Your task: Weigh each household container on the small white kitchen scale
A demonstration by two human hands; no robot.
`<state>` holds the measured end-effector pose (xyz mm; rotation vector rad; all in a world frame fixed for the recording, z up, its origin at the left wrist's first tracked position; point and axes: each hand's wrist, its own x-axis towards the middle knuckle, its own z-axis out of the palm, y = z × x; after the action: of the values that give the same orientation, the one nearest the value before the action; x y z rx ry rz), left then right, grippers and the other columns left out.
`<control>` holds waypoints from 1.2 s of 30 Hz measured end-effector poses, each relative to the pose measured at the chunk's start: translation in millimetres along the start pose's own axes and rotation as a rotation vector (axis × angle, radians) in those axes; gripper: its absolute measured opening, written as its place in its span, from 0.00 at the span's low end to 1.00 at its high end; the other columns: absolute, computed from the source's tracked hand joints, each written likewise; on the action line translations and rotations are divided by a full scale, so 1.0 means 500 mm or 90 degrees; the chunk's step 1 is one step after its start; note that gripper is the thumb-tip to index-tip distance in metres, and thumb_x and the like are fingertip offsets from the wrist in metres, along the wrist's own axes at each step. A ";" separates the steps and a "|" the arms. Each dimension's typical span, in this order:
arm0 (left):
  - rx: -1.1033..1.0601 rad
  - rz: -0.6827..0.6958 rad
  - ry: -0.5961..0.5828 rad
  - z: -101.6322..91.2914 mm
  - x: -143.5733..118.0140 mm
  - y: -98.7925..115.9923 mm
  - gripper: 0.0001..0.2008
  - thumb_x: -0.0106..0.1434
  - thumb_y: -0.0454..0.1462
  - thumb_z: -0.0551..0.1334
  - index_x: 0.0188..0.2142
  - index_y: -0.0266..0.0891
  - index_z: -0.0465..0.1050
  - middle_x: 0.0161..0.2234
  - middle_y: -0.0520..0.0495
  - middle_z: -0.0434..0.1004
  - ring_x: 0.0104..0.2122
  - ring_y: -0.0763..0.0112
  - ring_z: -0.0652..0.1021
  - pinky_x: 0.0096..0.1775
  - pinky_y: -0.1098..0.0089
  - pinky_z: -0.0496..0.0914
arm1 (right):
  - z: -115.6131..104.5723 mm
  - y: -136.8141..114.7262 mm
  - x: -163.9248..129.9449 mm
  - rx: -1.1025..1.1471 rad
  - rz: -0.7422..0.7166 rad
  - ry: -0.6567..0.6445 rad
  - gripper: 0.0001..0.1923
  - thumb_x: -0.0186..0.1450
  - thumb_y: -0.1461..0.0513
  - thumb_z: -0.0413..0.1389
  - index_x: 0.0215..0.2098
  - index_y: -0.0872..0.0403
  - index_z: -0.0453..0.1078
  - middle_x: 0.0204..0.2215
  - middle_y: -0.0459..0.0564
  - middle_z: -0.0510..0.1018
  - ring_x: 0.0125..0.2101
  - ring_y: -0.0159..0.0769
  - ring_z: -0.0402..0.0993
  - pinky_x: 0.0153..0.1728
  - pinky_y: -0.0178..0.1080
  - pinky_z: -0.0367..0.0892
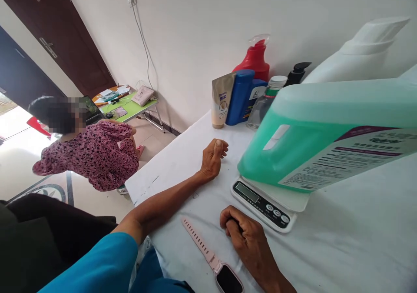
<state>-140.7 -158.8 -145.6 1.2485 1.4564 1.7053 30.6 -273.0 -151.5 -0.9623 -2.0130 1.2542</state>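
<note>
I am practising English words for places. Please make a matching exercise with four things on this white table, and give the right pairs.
Things:
1. green jug
2. pink watch
3. red spray bottle
4. left hand

Places:
a. by the wall, behind the blue bottle
b. on the kitchen scale
c. resting on the cloth, left of the scale, holding nothing
d. flat on the cloth beside the right hand

Pairs: 1-b, 2-d, 3-a, 4-c
</note>
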 end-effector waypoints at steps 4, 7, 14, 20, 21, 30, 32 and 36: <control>0.022 -0.008 -0.043 -0.002 -0.010 -0.006 0.37 0.71 0.68 0.44 0.38 0.40 0.72 0.36 0.44 0.77 0.33 0.68 0.75 0.39 0.65 0.74 | 0.001 -0.005 -0.011 -0.018 0.026 0.009 0.10 0.65 0.59 0.47 0.26 0.49 0.64 0.21 0.45 0.71 0.23 0.36 0.67 0.29 0.38 0.64; 0.034 -0.015 -0.044 -0.003 -0.012 -0.001 0.37 0.71 0.68 0.43 0.37 0.40 0.71 0.36 0.43 0.77 0.33 0.68 0.75 0.40 0.64 0.74 | -0.002 -0.002 -0.028 -0.014 0.050 0.020 0.11 0.65 0.58 0.48 0.26 0.48 0.65 0.21 0.45 0.70 0.22 0.36 0.68 0.27 0.38 0.64; 0.040 -0.044 -0.043 -0.009 -0.011 -0.008 0.36 0.72 0.67 0.43 0.36 0.40 0.71 0.34 0.44 0.77 0.30 0.69 0.74 0.38 0.64 0.73 | -0.009 0.009 -0.056 -0.056 0.090 0.026 0.12 0.66 0.55 0.49 0.27 0.48 0.68 0.21 0.44 0.72 0.23 0.36 0.71 0.26 0.36 0.66; 0.022 -0.072 -0.042 -0.011 -0.005 -0.026 0.34 0.72 0.65 0.46 0.35 0.40 0.71 0.35 0.44 0.77 0.29 0.69 0.74 0.36 0.65 0.70 | -0.006 -0.002 -0.046 -0.072 0.073 0.034 0.12 0.64 0.55 0.49 0.25 0.47 0.67 0.19 0.45 0.71 0.20 0.36 0.69 0.24 0.37 0.64; 0.026 -0.077 -0.046 -0.011 -0.004 -0.027 0.34 0.72 0.65 0.46 0.35 0.40 0.71 0.35 0.44 0.78 0.29 0.69 0.74 0.36 0.66 0.71 | -0.005 -0.003 -0.045 -0.071 0.076 0.032 0.12 0.64 0.55 0.49 0.26 0.47 0.68 0.19 0.44 0.70 0.20 0.36 0.69 0.24 0.37 0.64; 0.011 -0.065 -0.047 -0.006 0.000 -0.024 0.36 0.69 0.69 0.48 0.34 0.39 0.70 0.33 0.45 0.75 0.31 0.70 0.74 0.37 0.66 0.72 | -0.002 -0.012 -0.047 -0.008 0.072 0.035 0.10 0.63 0.58 0.47 0.26 0.50 0.65 0.22 0.45 0.72 0.23 0.34 0.68 0.28 0.37 0.62; 0.008 -0.063 -0.056 -0.007 0.002 -0.023 0.37 0.69 0.70 0.48 0.34 0.39 0.71 0.33 0.46 0.74 0.30 0.70 0.73 0.36 0.67 0.71 | -0.002 -0.011 -0.046 0.009 0.072 0.037 0.10 0.63 0.60 0.47 0.26 0.50 0.65 0.22 0.44 0.71 0.23 0.34 0.67 0.28 0.37 0.62; 0.017 -0.072 -0.066 -0.008 0.003 -0.016 0.38 0.69 0.70 0.47 0.35 0.39 0.71 0.32 0.46 0.74 0.29 0.71 0.73 0.35 0.67 0.70 | -0.002 -0.008 -0.046 0.050 0.087 0.025 0.09 0.64 0.61 0.47 0.27 0.50 0.65 0.22 0.44 0.69 0.23 0.33 0.65 0.27 0.36 0.60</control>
<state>-146.1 -157.2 -152.9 1.2264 1.4644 1.5295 43.6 -292.5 -149.6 -1.0923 -1.8797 1.3653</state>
